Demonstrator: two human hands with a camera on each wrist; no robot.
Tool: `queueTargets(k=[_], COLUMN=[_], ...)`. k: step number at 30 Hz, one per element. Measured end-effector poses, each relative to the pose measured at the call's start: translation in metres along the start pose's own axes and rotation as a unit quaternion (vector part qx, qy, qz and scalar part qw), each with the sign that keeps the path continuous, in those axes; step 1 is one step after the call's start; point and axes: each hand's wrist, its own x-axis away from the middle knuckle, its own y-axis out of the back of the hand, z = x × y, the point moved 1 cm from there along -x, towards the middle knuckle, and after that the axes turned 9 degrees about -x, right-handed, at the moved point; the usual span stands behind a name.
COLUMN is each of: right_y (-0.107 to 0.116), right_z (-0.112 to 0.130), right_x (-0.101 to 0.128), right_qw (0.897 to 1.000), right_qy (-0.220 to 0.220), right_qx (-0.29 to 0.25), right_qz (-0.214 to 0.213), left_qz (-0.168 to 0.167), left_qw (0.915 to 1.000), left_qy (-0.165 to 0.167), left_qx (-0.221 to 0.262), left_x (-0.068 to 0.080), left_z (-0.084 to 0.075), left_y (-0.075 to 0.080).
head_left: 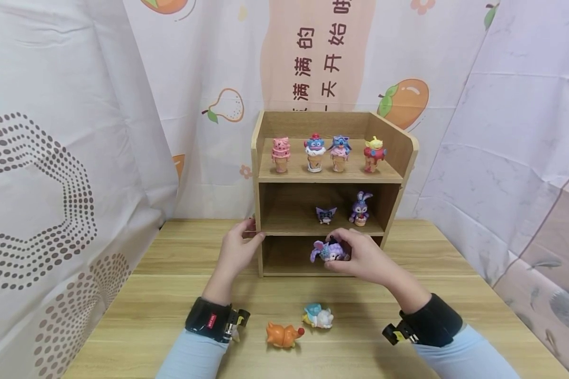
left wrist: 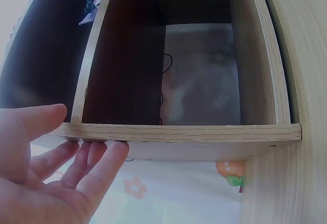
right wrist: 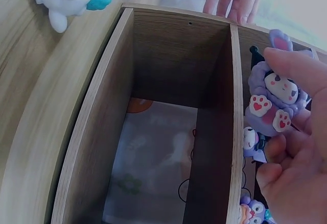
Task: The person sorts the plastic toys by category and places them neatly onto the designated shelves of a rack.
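Head view: a person sits at a wooden table (head_left: 170, 295) facing a small three-tier shelf (head_left: 329, 179). The right hand (head_left: 367, 258) pinches a purple figure (head_left: 329, 251) between thumb and curled fingers, holding it at the mouth of the bottom compartment, lying on its side with its long axis running left to right. The left hand (head_left: 237, 247) rests against the shelf's left wall, fingers straight, thumb across the front edge. The right hand is the nearer one to the opening. Four cone figures stand on the top tier and two small figures on the middle tier. An orange figure (head_left: 283, 335) and a white-and-blue figure (head_left: 319, 317) lie on the table between the forearms.

Left wrist view: the left hand (left wrist: 46, 168) lies flat and relaxed on the side wall, fingertips touching the wood.

Right wrist view: the purple figure (right wrist: 273, 99) sits in the fingertips (right wrist: 296, 66), just in front of the open compartment, not yet inside.
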Motion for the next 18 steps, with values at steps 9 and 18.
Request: queueTargets(k=[9, 18], right_y=[0.0005, 0.0056], right_z=[-0.0005, 0.0031], right_x=[-0.0030, -0.0092], right_qw=[0.999, 0.998], right_qy=[-0.017, -0.026], right_qx=[-0.043, -0.056], right_qz=[-0.004, -0.017], left_qz=[0.001, 0.003], left_qw=[1.0000, 0.9999], left_qy=[0.002, 0.006], left_qx=[0.006, 0.008], left_x=[0.0003, 0.0001], left_z=[-0.0010, 0.0002], left_y=[0.0000, -0.0003])
